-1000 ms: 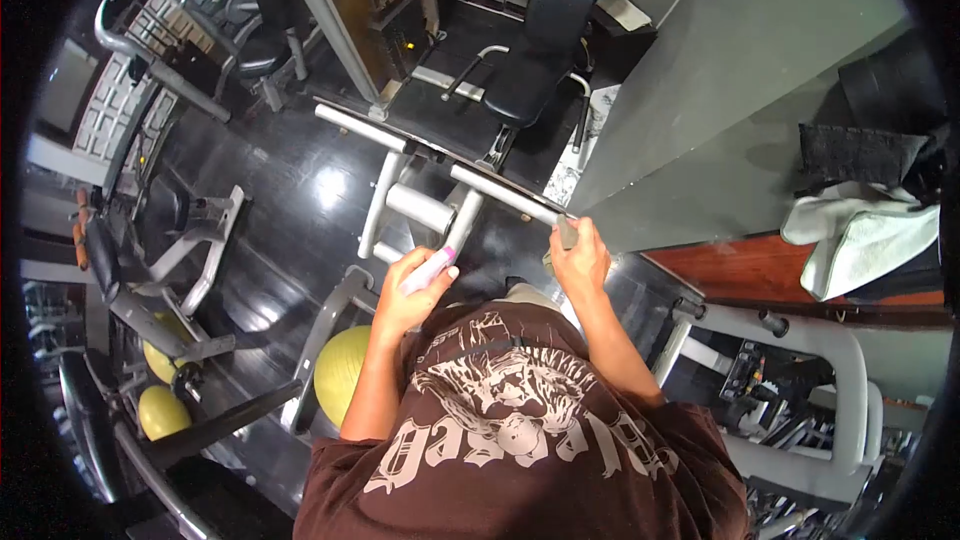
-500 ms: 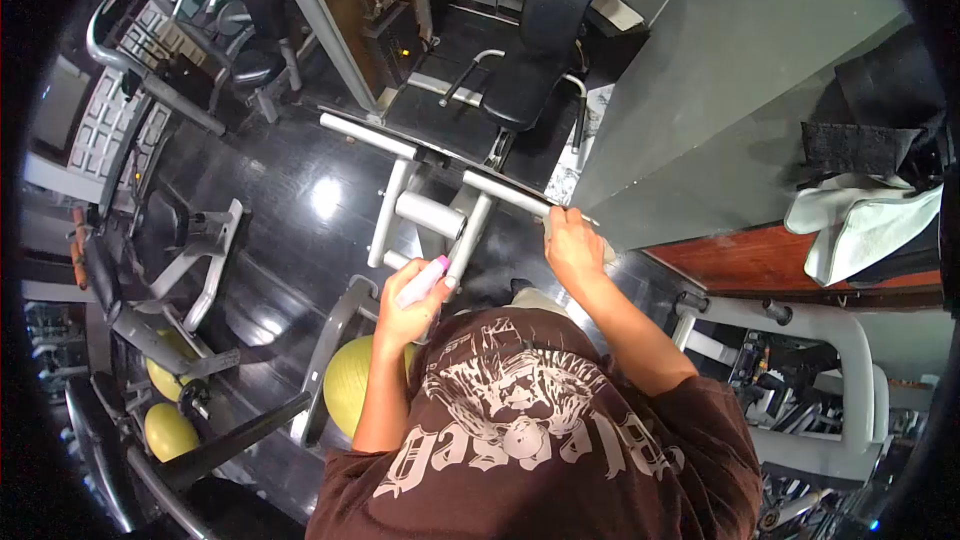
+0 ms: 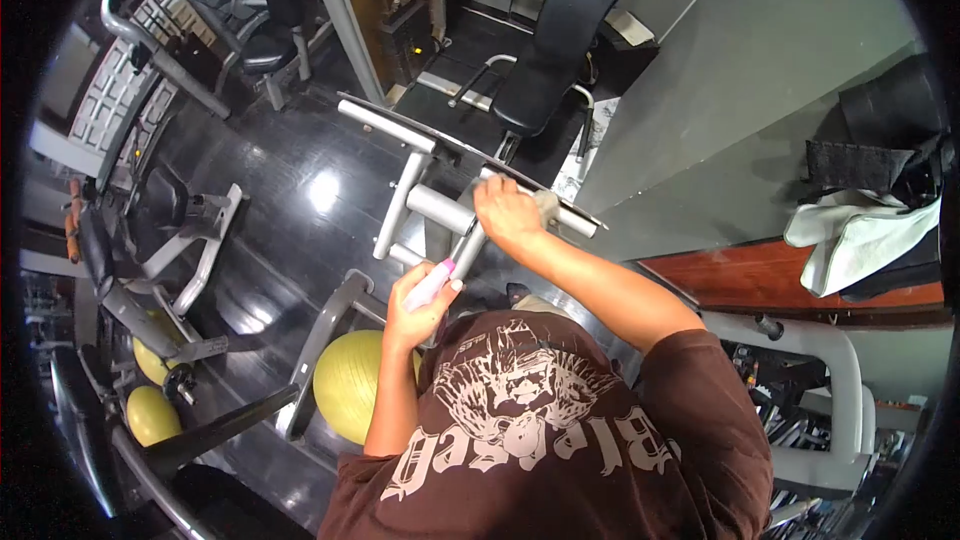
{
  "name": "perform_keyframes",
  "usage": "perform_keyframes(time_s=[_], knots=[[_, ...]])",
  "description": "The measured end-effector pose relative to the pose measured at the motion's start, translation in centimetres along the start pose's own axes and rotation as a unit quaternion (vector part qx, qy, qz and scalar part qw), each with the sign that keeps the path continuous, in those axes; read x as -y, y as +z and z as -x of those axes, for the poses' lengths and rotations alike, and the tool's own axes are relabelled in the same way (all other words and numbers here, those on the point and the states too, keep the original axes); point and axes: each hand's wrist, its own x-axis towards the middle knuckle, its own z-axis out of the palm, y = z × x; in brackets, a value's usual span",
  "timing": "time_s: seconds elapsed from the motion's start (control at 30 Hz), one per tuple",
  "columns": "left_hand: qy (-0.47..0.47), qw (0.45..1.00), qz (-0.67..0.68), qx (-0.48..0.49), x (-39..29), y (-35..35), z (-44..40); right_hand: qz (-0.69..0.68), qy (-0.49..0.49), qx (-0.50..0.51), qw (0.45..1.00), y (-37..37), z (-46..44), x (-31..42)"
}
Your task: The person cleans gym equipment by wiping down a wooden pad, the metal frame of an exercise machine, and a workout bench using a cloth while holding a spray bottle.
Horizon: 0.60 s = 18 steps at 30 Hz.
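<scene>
My left hand (image 3: 412, 312) is closed around a whitish bottle with a pink cap (image 3: 431, 285), held low in front of my shirt. My right hand (image 3: 508, 212) presses on the grey metal frame (image 3: 387, 127) of a gym machine, near where the crossbar meets a slanting post. A bit of pale cloth (image 3: 546, 205) shows beside the right fingers; most of it is hidden beneath the hand. Left of that hand, a thick light cylinder (image 3: 440, 208) runs across the frame.
A black padded seat (image 3: 525, 95) stands beyond the frame. Yellow exercise balls (image 3: 350, 380) lie at lower left among other machines. To the right are a grey wall (image 3: 700, 130), a white towel (image 3: 850, 240) on a ledge and a grey rack (image 3: 855, 380).
My right hand has slid left along the frame's bar, from its right end to the slanting post. My left hand still holds the bottle at nearly the same spot.
</scene>
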Motion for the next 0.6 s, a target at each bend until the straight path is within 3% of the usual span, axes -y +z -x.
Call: perform_keyframes(time_s=[0.23,0.47,0.6], knots=[[0.019,0.999,-0.007,-0.026,0.5,-1.2,1.1,0.048,0.005,0.040,0.998,0.7,-1.4,0.6],[-0.023,0.997,0.048,-0.048,0.9,-0.6,0.5,-0.014,0.031,0.063,0.997,-2.4,5.5,-4.0],[-0.001,0.999,0.030,-0.034,1.3,-0.3,-0.3,-0.061,0.089,0.105,0.989,-4.3,10.1,-7.2]])
